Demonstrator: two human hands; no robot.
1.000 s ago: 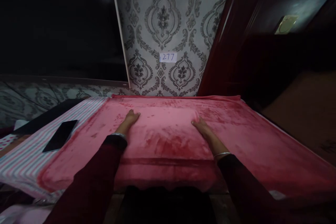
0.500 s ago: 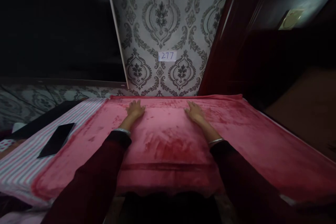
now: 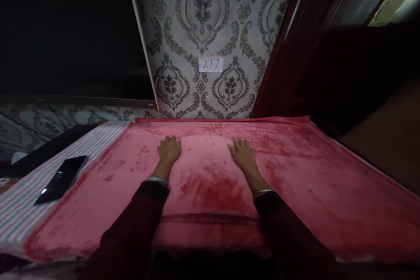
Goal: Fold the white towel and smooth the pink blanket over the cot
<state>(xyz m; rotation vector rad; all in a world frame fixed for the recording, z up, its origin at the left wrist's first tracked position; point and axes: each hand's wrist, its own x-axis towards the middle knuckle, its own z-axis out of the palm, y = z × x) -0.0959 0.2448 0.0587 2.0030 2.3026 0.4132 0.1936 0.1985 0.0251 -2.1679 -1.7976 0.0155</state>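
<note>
In the head view a pink plush cloth (image 3: 206, 157) lies spread in front of me, folded or raised in the middle, with a darker red smudge in its pile. My left hand (image 3: 169, 148) rests palm down on the left edge of this middle section, fingers stretched forward. Opposite it, my right hand (image 3: 243, 154) lies flat along the right edge, its fingers slightly apart. Neither hand grips anything. The same kind of pink plush fabric (image 3: 321, 183) covers the surface around the middle section. A dark band crosses the cloth nearer to me.
A black phone (image 3: 62, 179) lies at the left on a striped cloth (image 3: 19, 214). Behind stands a patterned wall with a paper label (image 3: 211, 64) reading 277. A large dark screen (image 3: 72, 35) is at the upper left, dark red wood (image 3: 288, 52) at the right.
Both hands have slid a little toward me over the pink cloth, staying flat. The camera view has shifted slightly; the phone has not been touched.
</note>
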